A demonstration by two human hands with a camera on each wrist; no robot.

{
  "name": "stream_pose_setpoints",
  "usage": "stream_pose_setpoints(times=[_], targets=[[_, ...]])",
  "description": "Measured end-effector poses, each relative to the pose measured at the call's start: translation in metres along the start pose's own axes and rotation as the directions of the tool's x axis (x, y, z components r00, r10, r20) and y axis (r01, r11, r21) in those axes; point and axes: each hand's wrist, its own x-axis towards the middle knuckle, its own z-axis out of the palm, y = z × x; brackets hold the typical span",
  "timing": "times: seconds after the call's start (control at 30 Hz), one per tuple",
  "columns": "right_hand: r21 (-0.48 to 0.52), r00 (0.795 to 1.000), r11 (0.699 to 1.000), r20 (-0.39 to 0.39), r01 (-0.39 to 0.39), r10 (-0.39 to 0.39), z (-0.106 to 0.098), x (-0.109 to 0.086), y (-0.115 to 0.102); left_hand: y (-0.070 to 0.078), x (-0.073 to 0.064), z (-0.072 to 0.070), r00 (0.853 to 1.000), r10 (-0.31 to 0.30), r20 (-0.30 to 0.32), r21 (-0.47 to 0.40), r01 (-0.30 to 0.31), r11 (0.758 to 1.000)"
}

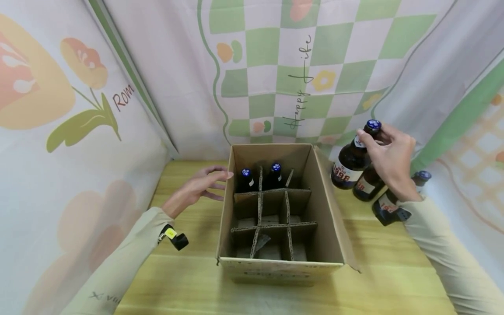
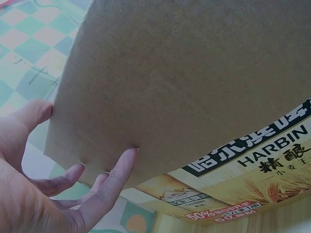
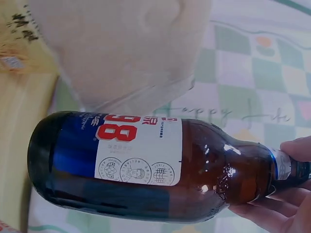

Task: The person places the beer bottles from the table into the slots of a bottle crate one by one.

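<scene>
My right hand (image 1: 391, 153) grips a brown beer bottle (image 1: 348, 164) by its neck, to the right of an open cardboard box (image 1: 330, 214). The bottle has a blue cap and a white label, and in the right wrist view the bottle (image 3: 146, 165) hangs clear of the box flap. My left hand (image 1: 198, 186) rests its fingertips against the box's left side; in the left wrist view its fingers (image 2: 124, 167) are spread on the flap. Two capped bottles, one left (image 1: 246, 180) and one beside it (image 1: 274, 175), stand in the box's back row.
Cardboard dividers (image 1: 271, 226) split the box into several cells; a clear plastic scrap (image 1: 263, 241) lies in a front cell. Right of the box, two more bottles (image 1: 368, 183) (image 1: 387, 205) stand on the wooden table (image 1: 189, 271). A patterned curtain (image 1: 260, 87) hangs close behind.
</scene>
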Motion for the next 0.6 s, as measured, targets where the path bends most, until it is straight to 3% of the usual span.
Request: stream_pose_setpoints(times=[0.33, 0.6], targets=[[0.08, 0.999, 0.995, -0.021, 0.052, -0.05, -0.008, -0.006, -0.033, -0.001, 0.0, -0.002, 1.0, -0.007, 0.0, 0.004, 0.007, 1.0], [0.16, 0.997, 0.985, -0.051, 0.059, -0.051, -0.011, 0.001, -0.072, -0.001, 0.001, 0.002, 1.0, -0.012, -0.009, -0.012, 0.012, 1.0]])
